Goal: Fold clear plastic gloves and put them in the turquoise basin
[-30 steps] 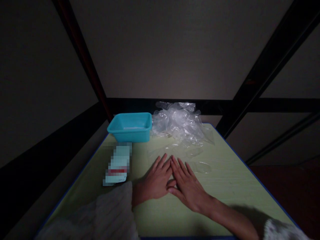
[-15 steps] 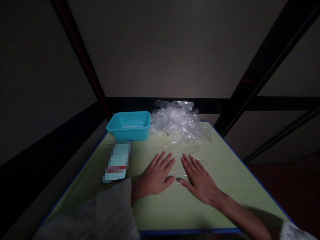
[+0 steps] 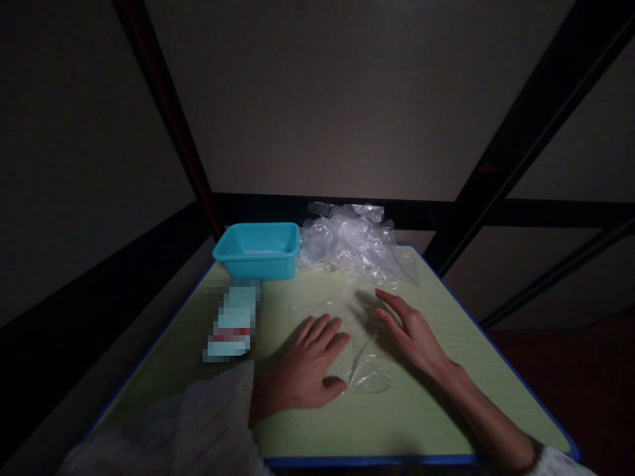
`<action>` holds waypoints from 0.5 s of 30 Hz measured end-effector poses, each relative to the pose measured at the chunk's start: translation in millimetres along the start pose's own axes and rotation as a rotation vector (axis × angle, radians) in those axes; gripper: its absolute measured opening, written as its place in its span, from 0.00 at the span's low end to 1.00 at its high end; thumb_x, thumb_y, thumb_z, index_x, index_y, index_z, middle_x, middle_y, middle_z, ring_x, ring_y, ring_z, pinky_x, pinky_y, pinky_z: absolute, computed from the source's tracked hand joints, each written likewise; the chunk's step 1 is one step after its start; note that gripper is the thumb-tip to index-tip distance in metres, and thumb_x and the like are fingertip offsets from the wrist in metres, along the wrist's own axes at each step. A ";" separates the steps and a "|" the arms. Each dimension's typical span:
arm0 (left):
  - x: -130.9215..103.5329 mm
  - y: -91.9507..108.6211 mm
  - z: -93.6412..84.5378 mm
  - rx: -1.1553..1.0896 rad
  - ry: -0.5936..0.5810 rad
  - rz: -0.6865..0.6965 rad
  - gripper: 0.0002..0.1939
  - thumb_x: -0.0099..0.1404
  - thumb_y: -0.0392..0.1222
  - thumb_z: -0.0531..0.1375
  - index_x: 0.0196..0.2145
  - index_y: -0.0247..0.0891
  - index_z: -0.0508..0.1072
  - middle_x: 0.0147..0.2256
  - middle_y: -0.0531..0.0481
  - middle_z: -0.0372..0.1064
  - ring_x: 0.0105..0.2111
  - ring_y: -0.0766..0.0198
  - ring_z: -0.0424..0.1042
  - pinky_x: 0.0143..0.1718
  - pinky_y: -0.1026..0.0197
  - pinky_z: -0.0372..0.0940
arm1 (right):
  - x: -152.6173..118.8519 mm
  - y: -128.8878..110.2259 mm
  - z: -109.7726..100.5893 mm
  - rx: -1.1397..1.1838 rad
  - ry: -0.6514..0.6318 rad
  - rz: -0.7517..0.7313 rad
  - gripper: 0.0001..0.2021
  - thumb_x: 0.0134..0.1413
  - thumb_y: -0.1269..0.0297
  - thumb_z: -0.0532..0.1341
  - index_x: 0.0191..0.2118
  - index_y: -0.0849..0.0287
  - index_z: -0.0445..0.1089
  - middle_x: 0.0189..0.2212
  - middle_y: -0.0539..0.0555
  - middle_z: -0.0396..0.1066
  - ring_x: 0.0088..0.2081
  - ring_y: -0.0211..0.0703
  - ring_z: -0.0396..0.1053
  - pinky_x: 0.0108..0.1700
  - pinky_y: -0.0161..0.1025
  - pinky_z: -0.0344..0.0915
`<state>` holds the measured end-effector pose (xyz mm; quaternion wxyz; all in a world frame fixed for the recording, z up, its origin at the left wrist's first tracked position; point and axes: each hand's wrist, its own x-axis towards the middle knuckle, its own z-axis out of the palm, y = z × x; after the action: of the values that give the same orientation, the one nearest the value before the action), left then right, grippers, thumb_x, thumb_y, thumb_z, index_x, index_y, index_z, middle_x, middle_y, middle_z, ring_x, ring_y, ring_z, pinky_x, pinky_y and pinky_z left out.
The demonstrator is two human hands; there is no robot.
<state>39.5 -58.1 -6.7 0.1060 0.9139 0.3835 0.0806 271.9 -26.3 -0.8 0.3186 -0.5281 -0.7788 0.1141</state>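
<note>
A thin clear plastic glove (image 3: 371, 378) lies on the table, its near right part wrinkled and its exact outline hard to make out. My left hand (image 3: 307, 367) rests flat on it, palm down, with the fingers a little apart. Above the tabletop to the right is my right hand (image 3: 414, 337), turned on its side, thumb and forefinger apart with nothing visible between them. Its shadow falls on the table beside the glove. Beyond both hands sits a crumpled heap of clear plastic gloves (image 3: 352, 241).
The pale green table (image 3: 446, 403) has a blue edge. A turquoise plastic basin (image 3: 260, 264) stands at the back left. Nearer me lies a blurred-out, pale green flat object (image 3: 233, 320). A wall (image 3: 327, 99) rises behind the table.
My right hand has lifted off the plastic and turned on its side. My left hand stays flat, slightly nearer me. The glove's near right part is now bunched up.
</note>
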 end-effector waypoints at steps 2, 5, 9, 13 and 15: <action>-1.4 3.9 -0.1 -0.026 0.069 0.012 0.33 0.56 0.52 0.60 0.57 0.36 0.61 0.61 0.39 0.51 0.61 0.45 0.48 0.60 0.41 0.45 | 4.8 -7.5 1.1 0.003 -0.065 -0.043 0.21 0.60 0.56 0.50 0.54 0.62 0.64 0.53 0.62 0.66 0.54 0.54 0.64 0.55 0.53 0.61; 4.8 -1.1 3.0 -0.029 0.176 -0.052 0.27 0.59 0.46 0.58 0.54 0.33 0.64 0.57 0.37 0.58 0.58 0.47 0.56 0.58 0.44 0.52 | 12.0 -18.1 11.5 0.000 -0.188 -0.151 0.20 0.61 0.63 0.48 0.56 0.65 0.62 0.55 0.63 0.63 0.55 0.51 0.62 0.56 0.51 0.61; 18.8 -21.5 12.2 0.016 0.237 -0.118 0.22 0.64 0.37 0.52 0.55 0.29 0.61 0.57 0.36 0.57 0.58 0.52 0.57 0.58 0.50 0.55 | 17.7 -22.2 34.0 0.019 -0.300 -0.252 0.22 0.61 0.70 0.45 0.59 0.69 0.57 0.58 0.64 0.58 0.59 0.46 0.56 0.59 0.47 0.56; 22.4 -34.0 20.6 0.080 0.191 -0.065 0.27 0.65 0.40 0.52 0.59 0.29 0.54 0.60 0.35 0.51 0.61 0.53 0.51 0.59 0.51 0.52 | 15.9 -15.8 50.0 -0.057 -0.387 -0.276 0.24 0.62 0.68 0.46 0.61 0.72 0.52 0.61 0.66 0.50 0.62 0.48 0.48 0.62 0.48 0.50; 21.0 -34.9 22.4 0.101 0.161 -0.053 0.28 0.65 0.42 0.52 0.61 0.31 0.51 0.61 0.37 0.49 0.62 0.53 0.49 0.60 0.50 0.50 | 14.1 -12.4 53.2 -0.129 -0.410 -0.263 0.26 0.62 0.63 0.49 0.62 0.70 0.51 0.62 0.65 0.49 0.63 0.51 0.46 0.62 0.50 0.48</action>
<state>35.3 -22.2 -35.8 0.0307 0.8981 0.4185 0.1317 226.4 -10.3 -30.2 0.1317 -0.4072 -0.8949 0.1263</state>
